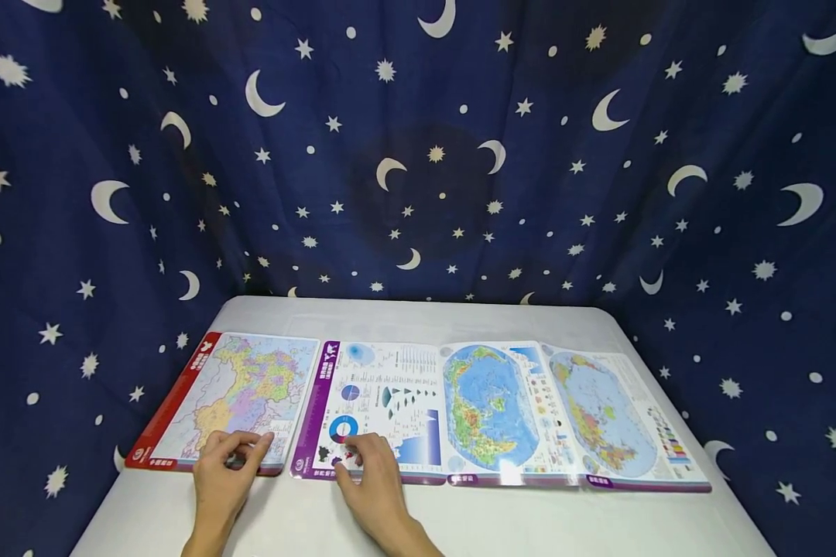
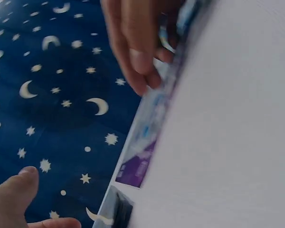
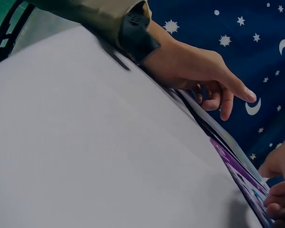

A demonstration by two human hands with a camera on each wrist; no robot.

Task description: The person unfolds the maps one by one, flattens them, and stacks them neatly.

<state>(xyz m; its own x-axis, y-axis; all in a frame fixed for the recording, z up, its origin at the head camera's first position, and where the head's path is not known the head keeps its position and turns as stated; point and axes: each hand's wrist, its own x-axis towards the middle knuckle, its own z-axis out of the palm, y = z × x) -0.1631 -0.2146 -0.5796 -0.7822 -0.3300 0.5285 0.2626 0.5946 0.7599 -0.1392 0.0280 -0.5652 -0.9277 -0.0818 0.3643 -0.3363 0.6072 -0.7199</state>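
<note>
A laminated map with a red left border [image 1: 251,383] lies flat at the table's left. My left hand [image 1: 226,470] is over its near edge, fingers loosely bent and thumb stretched out, with nothing held. To its right, a purple-edged fold-out world map [image 1: 491,402] lies spread across several panels. My right hand [image 1: 378,486] is over the near edge of its leftmost panel, fingers bent downward close to the printed surface and thumb apart. In the left wrist view, the fingers [image 2: 137,61] of the right hand hang over the blurred fold-out map.
A white-covered table [image 1: 515,526] bears both maps, which lie side by side with a narrow gap between them. Behind and on both sides hangs a dark blue curtain [image 1: 432,100] with moons and stars. The fold-out map's panels rise slightly at the folds.
</note>
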